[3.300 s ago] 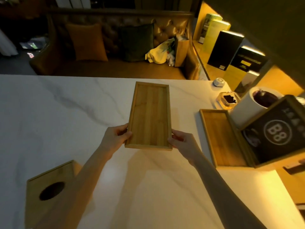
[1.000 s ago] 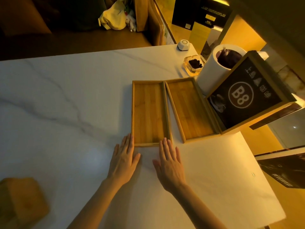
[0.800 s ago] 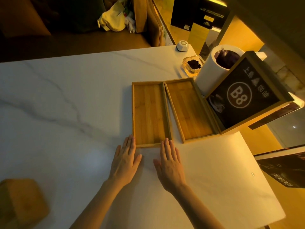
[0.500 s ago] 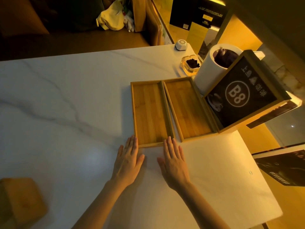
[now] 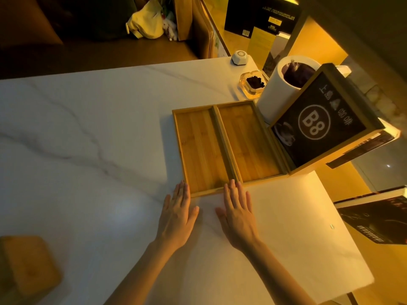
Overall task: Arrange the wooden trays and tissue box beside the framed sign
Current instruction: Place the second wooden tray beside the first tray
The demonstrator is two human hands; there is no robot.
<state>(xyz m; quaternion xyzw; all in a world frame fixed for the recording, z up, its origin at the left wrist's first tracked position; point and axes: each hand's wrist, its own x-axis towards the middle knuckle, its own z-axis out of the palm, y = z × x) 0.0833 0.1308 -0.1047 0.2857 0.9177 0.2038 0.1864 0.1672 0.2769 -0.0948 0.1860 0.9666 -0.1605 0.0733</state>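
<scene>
Two shallow wooden trays lie side by side on the white marble table [image 5: 88, 139]. The left tray [image 5: 201, 150] touches the right tray [image 5: 247, 140], which sits against the black framed "B8" sign [image 5: 319, 124]. My left hand [image 5: 177, 214] and my right hand [image 5: 239, 211] rest flat on the table, fingers spread, fingertips at the left tray's near edge. Neither hand holds anything. The wooden tissue box [image 5: 28, 265] stands at the near left corner, far from the trays.
Behind the sign stands a white cylinder [image 5: 277, 91] with dark contents. A glass ashtray [image 5: 253, 83] and a small white device [image 5: 240, 57] sit at the far right of the table. The table's right edge runs close past the sign. A sofa lies beyond the table.
The left tray, held up in both hands 3.3 s ago, now lies beside the right tray. Over the last second it has slid slightly closer to it, with my fingertips at its near edge.
</scene>
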